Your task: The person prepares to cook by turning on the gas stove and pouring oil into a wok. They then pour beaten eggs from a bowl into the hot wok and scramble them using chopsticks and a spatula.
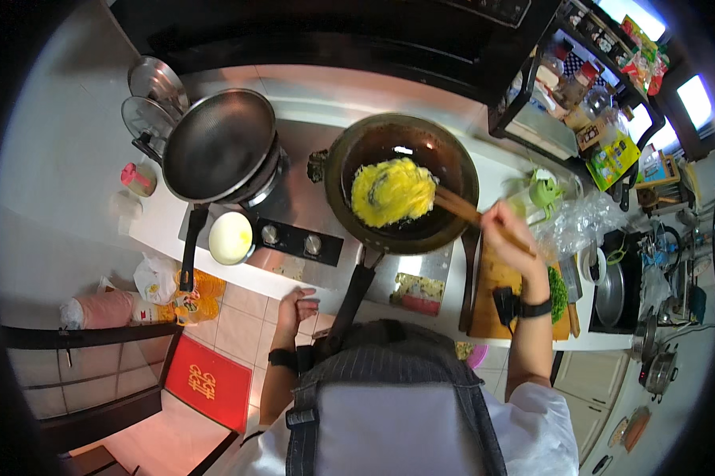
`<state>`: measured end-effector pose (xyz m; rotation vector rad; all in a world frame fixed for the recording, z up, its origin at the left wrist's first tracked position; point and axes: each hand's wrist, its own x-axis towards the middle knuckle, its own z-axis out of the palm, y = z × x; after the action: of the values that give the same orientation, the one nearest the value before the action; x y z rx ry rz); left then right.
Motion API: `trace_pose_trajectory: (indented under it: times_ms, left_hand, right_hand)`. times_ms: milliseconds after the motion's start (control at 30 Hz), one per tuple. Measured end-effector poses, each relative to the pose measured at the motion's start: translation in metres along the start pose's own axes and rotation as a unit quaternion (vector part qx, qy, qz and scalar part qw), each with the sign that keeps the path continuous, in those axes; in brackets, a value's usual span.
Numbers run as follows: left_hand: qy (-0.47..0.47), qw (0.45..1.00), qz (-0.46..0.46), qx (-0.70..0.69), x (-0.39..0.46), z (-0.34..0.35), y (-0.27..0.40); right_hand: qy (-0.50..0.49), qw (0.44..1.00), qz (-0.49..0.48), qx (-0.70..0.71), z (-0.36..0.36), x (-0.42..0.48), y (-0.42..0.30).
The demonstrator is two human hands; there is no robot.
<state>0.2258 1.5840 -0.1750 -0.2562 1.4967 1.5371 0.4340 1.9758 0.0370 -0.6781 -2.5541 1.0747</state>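
Observation:
A dark wok (456, 226) sits on the right side of the stove with a mass of yellow scrambled egg (387, 193) in it. My right hand (508, 235) grips a pair of wooden chopsticks (457, 208), whose tips meet the egg's right edge. By the counter's front edge, my left hand (298, 308) holds nothing, its fingers loosely bent. The wok's black handle (355, 297) points towards me, to the right of that hand. Left of the wok, a white bowl (231, 238) with traces of yellow stands by the stove's knobs (313, 244).
An empty frying pan (220, 149) occupies the left burner, its handle over the counter edge. Right of the wok lie a wooden spatula (469, 279), a cutting board (489, 279) with chopped greens (557, 294), and a cleaver (570, 279). Oil bottles (200, 297) stand at lower left.

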Motion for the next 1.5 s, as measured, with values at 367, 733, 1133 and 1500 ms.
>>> trace_pose_trajectory:
  times_ms: [367,733,1133,1500]
  left_hand:
    - [0.007,1.000,0.004,-0.008,-0.003,0.005,0.004]
    - [0.009,1.000,-0.012,0.002,-0.001,0.002,0.002]
    - [0.001,1.000,-0.004,-0.013,0.001,0.003,0.003]
    - [-0.005,1.000,-0.019,-0.003,-0.002,0.001,0.002]
  right_hand:
    - [0.032,0.999,-0.002,-0.021,0.003,0.002,0.004]
    - [0.058,0.998,0.000,0.009,0.013,0.004,-0.001]
    - [0.085,0.996,0.010,0.011,0.024,0.020,-0.009]
    - [0.083,0.996,-0.002,0.032,0.028,0.015,-0.004]
